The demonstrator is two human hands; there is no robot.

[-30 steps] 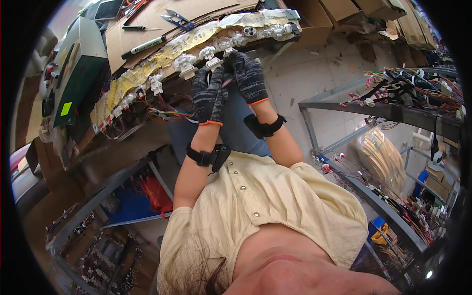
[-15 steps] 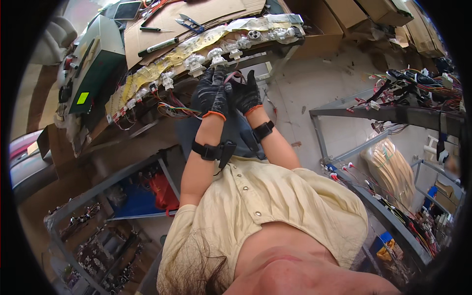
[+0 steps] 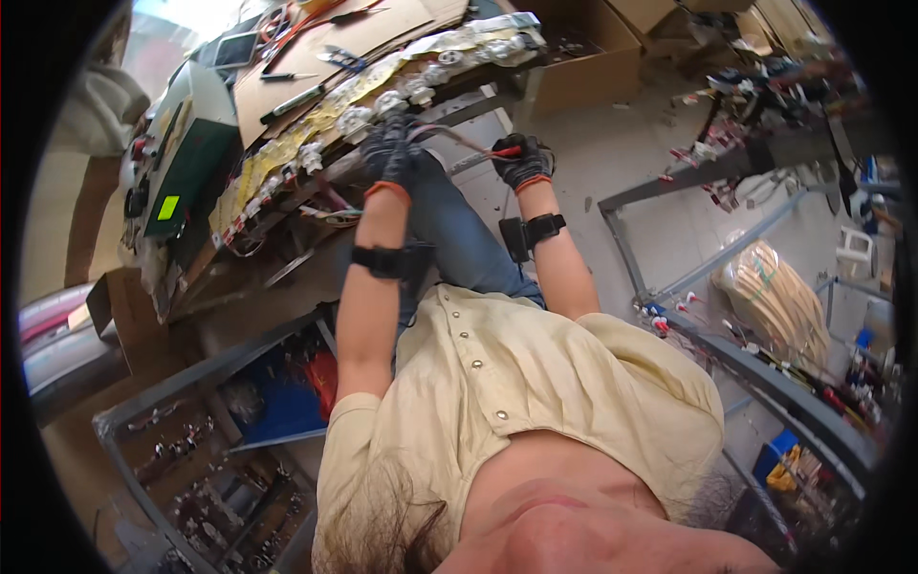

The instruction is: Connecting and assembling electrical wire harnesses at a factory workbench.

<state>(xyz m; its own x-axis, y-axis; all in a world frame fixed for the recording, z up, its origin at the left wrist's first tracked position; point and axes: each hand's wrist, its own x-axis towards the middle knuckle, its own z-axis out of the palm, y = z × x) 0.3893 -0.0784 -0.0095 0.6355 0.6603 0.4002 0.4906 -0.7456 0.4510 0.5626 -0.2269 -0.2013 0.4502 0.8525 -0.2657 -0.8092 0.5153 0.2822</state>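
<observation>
Both my hands wear dark striped gloves with orange cuffs. At the edge of the bench my left hand [image 3: 387,153] looks closed, its fingers blurred, just below a white plastic connector [image 3: 390,101]. A pinkish-grey wire bundle [image 3: 457,138] passes from it across to my right hand [image 3: 526,161], which is closed around the bundle's other part. Something red [image 3: 507,152] shows at those right fingers. More white connectors [image 3: 354,122] line the bench edge in a row beside a yellow taped strip [image 3: 368,96].
On the cardboard-covered bench lie a marker [image 3: 293,103], blue-handled snips [image 3: 342,58] and a phone [image 3: 236,50]. A green box-shaped device [image 3: 191,153] stands at left. Metal racks with wire harnesses [image 3: 765,105] are at right; another rack [image 3: 201,373] is at lower left. A cardboard box [image 3: 588,72] sits beyond the bench.
My right hand has moved right, away from my left, and the wire bundle now stretches between them. My left hand has shifted slightly left and up. The whole view has tilted a little.
</observation>
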